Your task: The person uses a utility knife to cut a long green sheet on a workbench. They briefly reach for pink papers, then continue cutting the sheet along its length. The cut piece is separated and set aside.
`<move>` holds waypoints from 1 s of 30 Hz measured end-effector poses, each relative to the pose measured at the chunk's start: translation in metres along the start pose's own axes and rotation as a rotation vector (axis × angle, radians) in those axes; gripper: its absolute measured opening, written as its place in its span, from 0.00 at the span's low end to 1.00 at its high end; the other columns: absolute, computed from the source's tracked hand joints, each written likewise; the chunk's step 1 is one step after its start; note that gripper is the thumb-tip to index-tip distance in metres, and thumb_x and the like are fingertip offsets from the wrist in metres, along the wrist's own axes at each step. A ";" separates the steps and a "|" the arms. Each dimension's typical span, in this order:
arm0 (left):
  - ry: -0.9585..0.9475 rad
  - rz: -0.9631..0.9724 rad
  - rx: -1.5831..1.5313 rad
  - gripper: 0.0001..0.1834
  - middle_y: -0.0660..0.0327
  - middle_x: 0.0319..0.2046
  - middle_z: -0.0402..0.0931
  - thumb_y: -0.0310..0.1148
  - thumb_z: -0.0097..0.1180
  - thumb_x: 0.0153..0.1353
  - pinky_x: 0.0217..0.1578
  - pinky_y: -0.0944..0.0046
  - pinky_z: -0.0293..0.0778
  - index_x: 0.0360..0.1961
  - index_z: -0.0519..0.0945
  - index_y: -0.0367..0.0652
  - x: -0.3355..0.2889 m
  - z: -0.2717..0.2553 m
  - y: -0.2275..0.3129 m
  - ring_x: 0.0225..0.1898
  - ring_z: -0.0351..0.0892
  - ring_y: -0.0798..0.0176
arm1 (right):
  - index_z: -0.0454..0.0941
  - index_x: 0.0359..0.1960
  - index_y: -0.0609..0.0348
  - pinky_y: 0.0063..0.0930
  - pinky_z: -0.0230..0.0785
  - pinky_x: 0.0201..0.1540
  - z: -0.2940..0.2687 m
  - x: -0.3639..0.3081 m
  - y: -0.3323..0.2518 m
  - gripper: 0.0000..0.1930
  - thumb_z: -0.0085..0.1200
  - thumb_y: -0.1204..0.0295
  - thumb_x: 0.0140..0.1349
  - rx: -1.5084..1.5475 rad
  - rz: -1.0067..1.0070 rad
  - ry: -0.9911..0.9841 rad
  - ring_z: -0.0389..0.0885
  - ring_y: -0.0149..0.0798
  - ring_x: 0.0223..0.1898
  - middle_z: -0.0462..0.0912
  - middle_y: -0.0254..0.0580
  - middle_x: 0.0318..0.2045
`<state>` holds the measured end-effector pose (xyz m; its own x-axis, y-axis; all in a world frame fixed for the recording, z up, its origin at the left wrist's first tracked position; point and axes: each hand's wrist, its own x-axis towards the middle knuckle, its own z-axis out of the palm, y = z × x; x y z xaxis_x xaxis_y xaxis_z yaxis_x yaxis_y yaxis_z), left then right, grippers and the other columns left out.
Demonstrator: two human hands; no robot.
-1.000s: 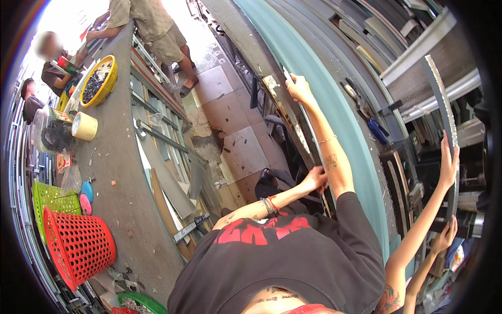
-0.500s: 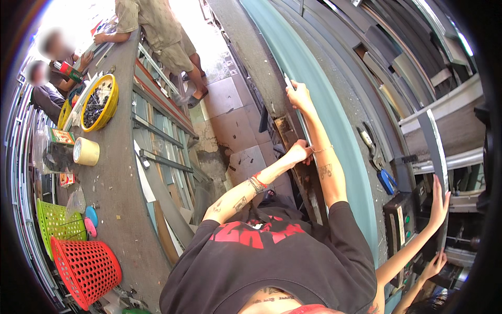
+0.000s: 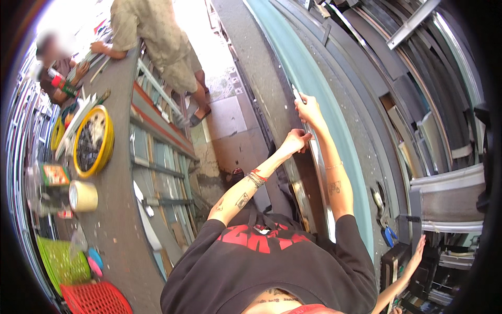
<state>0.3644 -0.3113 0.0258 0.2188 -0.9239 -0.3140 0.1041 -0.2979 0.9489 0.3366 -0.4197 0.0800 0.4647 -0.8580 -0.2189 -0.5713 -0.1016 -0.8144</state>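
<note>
My right hand (image 3: pixel 309 111) is closed around a slim pale object (image 3: pixel 297 95) whose tip points away from me; its kind I cannot make out. It lies along the near edge of a long teal strip (image 3: pixel 320 86) that covers the bench. Just nearer to me, my left hand (image 3: pixel 297 140) is closed, thumb and fingers pinched at a long silvery metal strip (image 3: pixel 320 175). This strip runs along the bench edge, under my right forearm and back towards my body. The fingertips of both hands are partly hidden.
Pliers with blue handles (image 3: pixel 388 233) rest right of the teal strip. Another person's hand (image 3: pixel 417 254) reaches in at lower right. Across the aisle, a bench (image 3: pixel 117 209) holds a yellow basket (image 3: pixel 109 152), tape roll (image 3: pixel 83 195) and red basket (image 3: pixel 97 301). Another person (image 3: pixel 151 42) stands there.
My left hand has moved forward along the strip, closer to my right hand. The view has shifted. The other person's grey bar at right is no longer seen in their raised hand.
</note>
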 end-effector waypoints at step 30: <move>0.073 0.165 0.056 0.18 0.60 0.14 0.74 0.37 0.47 0.66 0.13 0.67 0.68 0.26 0.76 0.32 0.390 -0.334 0.146 0.12 0.73 0.68 | 0.74 0.51 0.64 0.41 0.71 0.45 0.114 0.435 -0.210 0.21 0.51 0.67 0.57 0.026 -0.216 0.066 0.79 0.57 0.45 0.79 0.64 0.39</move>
<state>0.7894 -0.6351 0.0313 0.2983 -0.9421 -0.1531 0.0070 -0.1583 0.9874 0.7355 -0.7143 0.0945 0.5283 -0.8490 -0.0025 -0.4452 -0.2745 -0.8523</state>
